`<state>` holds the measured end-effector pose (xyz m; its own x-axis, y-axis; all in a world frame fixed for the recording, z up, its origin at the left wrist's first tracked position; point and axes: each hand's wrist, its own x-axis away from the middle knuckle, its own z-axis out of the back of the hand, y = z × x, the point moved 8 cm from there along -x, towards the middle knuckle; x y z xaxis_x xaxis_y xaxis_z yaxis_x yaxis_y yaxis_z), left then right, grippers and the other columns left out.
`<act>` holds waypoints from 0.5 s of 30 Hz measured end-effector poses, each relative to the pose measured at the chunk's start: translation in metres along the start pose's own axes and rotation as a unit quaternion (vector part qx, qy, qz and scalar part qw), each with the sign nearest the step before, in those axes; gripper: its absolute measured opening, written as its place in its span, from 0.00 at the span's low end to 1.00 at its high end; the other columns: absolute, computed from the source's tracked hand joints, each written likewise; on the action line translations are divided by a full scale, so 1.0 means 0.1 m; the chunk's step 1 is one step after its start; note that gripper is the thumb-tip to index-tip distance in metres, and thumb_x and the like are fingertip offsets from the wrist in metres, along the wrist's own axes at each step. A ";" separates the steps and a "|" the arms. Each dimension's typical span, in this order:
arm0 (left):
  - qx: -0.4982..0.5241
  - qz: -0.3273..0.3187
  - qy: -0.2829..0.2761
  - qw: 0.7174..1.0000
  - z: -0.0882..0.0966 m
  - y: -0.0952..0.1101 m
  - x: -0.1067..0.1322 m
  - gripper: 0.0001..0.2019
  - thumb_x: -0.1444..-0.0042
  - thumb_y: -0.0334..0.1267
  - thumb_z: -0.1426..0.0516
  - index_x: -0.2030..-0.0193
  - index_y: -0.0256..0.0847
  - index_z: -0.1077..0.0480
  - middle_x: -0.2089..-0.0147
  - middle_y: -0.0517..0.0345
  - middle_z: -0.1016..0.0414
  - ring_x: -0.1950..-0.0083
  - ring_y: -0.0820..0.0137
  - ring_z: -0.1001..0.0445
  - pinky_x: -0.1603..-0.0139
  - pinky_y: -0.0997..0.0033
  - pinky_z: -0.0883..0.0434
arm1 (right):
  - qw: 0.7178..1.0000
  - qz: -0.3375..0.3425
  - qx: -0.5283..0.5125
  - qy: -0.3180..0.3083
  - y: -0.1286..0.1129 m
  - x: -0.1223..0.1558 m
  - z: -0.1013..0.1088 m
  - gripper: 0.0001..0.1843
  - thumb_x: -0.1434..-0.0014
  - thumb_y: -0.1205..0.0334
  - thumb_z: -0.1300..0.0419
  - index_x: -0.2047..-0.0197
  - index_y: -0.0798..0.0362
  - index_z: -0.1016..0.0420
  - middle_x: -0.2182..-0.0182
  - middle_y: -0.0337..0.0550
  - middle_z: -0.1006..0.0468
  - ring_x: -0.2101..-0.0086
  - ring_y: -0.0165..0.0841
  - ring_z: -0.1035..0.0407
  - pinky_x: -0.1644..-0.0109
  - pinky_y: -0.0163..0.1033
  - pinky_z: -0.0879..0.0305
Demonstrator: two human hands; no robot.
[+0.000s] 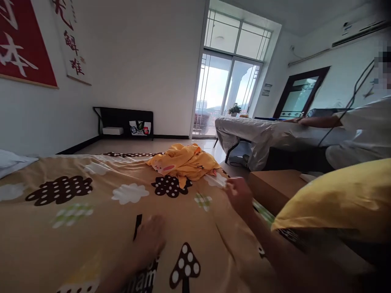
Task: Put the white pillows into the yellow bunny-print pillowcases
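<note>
A tan bed sheet (100, 228) printed with clouds, trees and mushrooms covers the bed in front of me. My left hand (151, 240) rests on it near the bottom middle, blurred, fingers seeming to lie flat. My right hand (240, 193) is at the sheet's right edge, fingers closed in a pinch on the fabric there. A crumpled yellow cloth (185, 162) with a cartoon face lies on the far part of the bed. A yellow pillow (339, 199) sits just right of my right arm.
A brown box-like surface (275, 185) stands beside the bed on the right. Further right, another person in white leans an arm on a table covered with white cloth (262, 136). A black rack (125, 120) stands at the far wall by the glass balcony door (226, 89).
</note>
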<state>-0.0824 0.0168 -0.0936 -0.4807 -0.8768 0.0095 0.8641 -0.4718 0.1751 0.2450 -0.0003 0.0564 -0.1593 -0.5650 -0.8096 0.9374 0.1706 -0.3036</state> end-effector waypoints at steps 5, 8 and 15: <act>0.053 0.005 -0.078 0.996 -0.11 0.00 0.02 0.31 0.38 0.51 0.58 0.30 0.49 0.57 0.27 0.57 0.64 0.27 0.58 0.65 0.31 0.42 0.58 | 0.960 0.095 0.110 -0.240 -0.71 -0.36 -1.69 0.19 0.42 0.62 0.49 0.49 0.51 0.27 0.37 0.49 0.39 0.41 0.42 0.45 0.39 0.49 0.50; 0.090 -0.007 -0.089 0.992 -0.21 -0.05 -0.04 0.33 0.40 0.55 0.55 0.30 0.49 0.55 0.27 0.54 0.63 0.27 0.55 0.66 0.32 0.39 0.60 | 0.943 0.119 0.126 -0.282 -0.93 -0.46 -2.28 0.20 0.42 0.63 0.51 0.48 0.50 0.26 0.34 0.47 0.44 0.37 0.43 0.51 0.38 0.52 0.55; 0.183 -0.051 -0.060 0.980 -0.19 -0.09 -0.08 0.33 0.40 0.56 0.53 0.30 0.51 0.53 0.27 0.48 0.59 0.27 0.52 0.62 0.34 0.32 0.63 | 0.926 0.110 0.128 -0.337 -0.92 -0.47 -3.02 0.28 0.49 0.75 0.53 0.46 0.55 0.28 0.33 0.52 0.48 0.35 0.45 0.56 0.38 0.58 0.58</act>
<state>-0.0838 0.0260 -0.1140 -0.5953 -0.7990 0.0851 0.7099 -0.4733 0.5216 0.0723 0.2548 -0.0293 0.1932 -0.9297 -0.3135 0.9806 0.1935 0.0305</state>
